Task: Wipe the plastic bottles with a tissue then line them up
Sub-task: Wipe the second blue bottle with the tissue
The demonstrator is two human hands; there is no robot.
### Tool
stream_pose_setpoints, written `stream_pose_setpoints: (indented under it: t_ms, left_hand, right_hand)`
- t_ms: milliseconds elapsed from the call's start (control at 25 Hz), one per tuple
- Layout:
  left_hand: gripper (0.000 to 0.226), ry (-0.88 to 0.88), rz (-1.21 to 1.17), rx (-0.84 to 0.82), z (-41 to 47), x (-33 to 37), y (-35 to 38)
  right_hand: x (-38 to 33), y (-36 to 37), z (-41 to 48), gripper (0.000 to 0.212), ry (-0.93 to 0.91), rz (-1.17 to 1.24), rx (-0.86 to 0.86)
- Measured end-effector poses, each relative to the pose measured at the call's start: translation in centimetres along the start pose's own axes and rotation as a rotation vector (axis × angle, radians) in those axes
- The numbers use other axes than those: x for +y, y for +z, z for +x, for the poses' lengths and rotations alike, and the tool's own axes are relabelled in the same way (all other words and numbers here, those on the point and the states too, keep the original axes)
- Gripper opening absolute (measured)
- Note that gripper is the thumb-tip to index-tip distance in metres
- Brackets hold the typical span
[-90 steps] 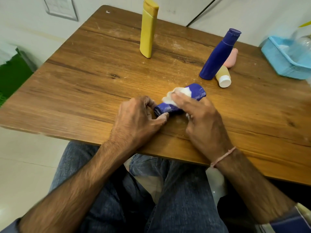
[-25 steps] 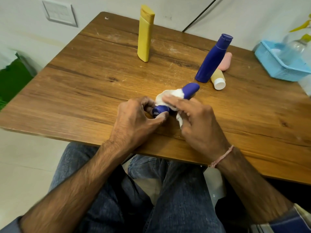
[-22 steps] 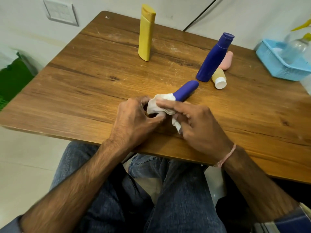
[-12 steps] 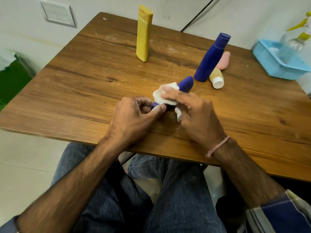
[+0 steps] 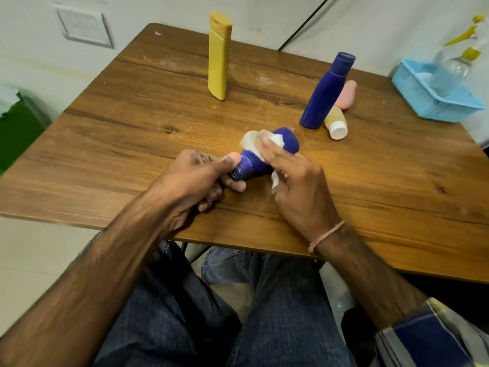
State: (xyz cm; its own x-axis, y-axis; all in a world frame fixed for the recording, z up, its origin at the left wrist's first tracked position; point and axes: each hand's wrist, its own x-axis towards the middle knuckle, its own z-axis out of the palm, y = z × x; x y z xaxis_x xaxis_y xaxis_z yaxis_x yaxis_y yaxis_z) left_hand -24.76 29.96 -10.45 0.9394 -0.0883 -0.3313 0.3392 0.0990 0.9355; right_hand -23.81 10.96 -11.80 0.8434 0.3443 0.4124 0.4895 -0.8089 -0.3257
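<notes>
A small dark blue bottle (image 5: 287, 144) lies tilted near the table's front middle. My left hand (image 5: 195, 178) grips its near end between thumb and fingers. My right hand (image 5: 296, 181) presses a white tissue (image 5: 251, 140) against the bottle's upper side, with part of the tissue tucked under the palm. A tall yellow bottle (image 5: 219, 55) stands at the back. A taller blue bottle (image 5: 326, 91) stands at the right, with a pink bottle (image 5: 347, 95) and a tan, white-capped bottle (image 5: 335, 123) lying behind and beside it.
The wooden table (image 5: 132, 128) ends close to my lap. A light blue basket (image 5: 434, 94) holding clear spray bottles sits at the back right corner. A black cable runs down the wall behind the table.
My right hand has slid the tissue back and forth along the bottle. The bottle has turned in my left hand, which now holds it a little higher off the table.
</notes>
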Motion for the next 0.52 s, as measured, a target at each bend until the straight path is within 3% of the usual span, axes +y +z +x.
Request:
stream_pose_setpoints:
  t_ms: [120,320,520]
  left_hand:
    - [0.026,-0.042,-0.009,-0.048,0.5,0.2,0.0]
    - [0.029,-0.087,-0.018,-0.068,0.5,0.3,-0.5]
    - [0.026,-0.050,-0.054,-0.003,0.6,0.4,0.1]
  right_hand:
    - [1.2,-0.4,1.4,0.065,0.182,-0.004,0.045]
    - [-2.8,0.4,-1.8,0.072,-0.104,0.059,0.008]
    - [-0.2,-0.5,-0.7,0.067,0.014,0.019,0.088]
